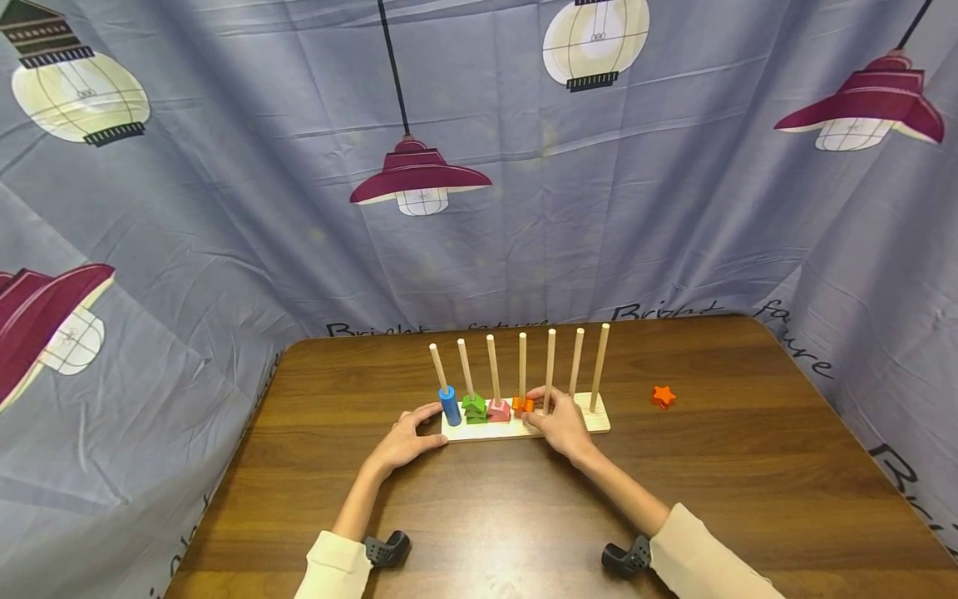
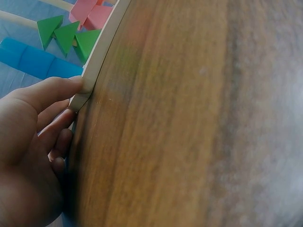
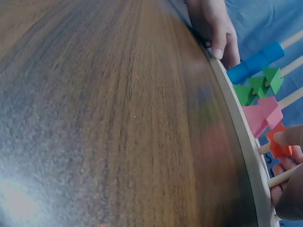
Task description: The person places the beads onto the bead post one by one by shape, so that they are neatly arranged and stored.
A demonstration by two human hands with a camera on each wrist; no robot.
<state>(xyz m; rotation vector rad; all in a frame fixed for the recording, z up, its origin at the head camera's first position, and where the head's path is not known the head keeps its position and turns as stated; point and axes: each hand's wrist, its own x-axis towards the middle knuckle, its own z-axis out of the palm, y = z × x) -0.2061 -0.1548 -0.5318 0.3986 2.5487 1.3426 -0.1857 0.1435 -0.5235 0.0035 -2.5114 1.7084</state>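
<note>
A pale wooden peg board (image 1: pixel 486 431) with several upright pegs stands on the table. My left hand (image 1: pixel 404 439) grips its left end, the thumb at the front corner, as the left wrist view also shows. My right hand (image 1: pixel 565 424) pinches an orange star-shaped bead (image 3: pixel 276 142) around the fourth peg from the left. Bare peg shows between this star and the board. Blue cylindrical beads (image 1: pixel 449 406) are stacked on the first peg, green triangular beads (image 1: pixel 475 408) on the second, and pink beads (image 1: pixel 498 411) on the third.
A second orange star bead (image 1: pixel 663 397) lies on the wooden table (image 1: pixel 479 516) to the right of the board. Bare pegs (image 1: pixel 599 366) rise at the board's right end, around my right hand. A lamp-patterned curtain (image 1: pixel 524 249) hangs behind the table's far edge.
</note>
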